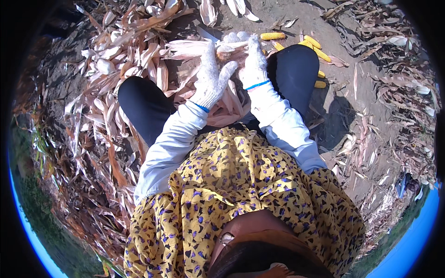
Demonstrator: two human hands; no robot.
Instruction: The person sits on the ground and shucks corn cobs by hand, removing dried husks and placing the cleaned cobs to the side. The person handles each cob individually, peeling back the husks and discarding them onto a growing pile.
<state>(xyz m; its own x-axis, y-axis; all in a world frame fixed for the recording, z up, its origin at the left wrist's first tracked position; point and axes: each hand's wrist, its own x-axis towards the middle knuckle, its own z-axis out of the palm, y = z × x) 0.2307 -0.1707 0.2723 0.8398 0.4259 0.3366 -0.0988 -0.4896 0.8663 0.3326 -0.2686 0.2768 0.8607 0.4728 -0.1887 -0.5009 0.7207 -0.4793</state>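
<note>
Both my hands wear whitish knitted gloves with blue-edged cuffs, and they meet over the ground between my knees. My right hand [253, 65] curls its fingers around the far side of a pale, husk-covered corn ear [229, 52], with the thumb up along the near side. My left hand [211, 76] is beside the ear, thumb and forefinger spread apart; its other fingers are hidden. Dry husk leaves [185, 49] stick out to the left past my left hand. More loose husks [230, 104] lie below the hands, between my legs.
Several bare yellow corn cobs [311, 42] lie on the soil beyond my right knee [296, 76]. A heap of pale husks [109, 60] spreads past my left knee [141, 104]. Dry stalks and leaves [403, 92] cover the ground at the far right.
</note>
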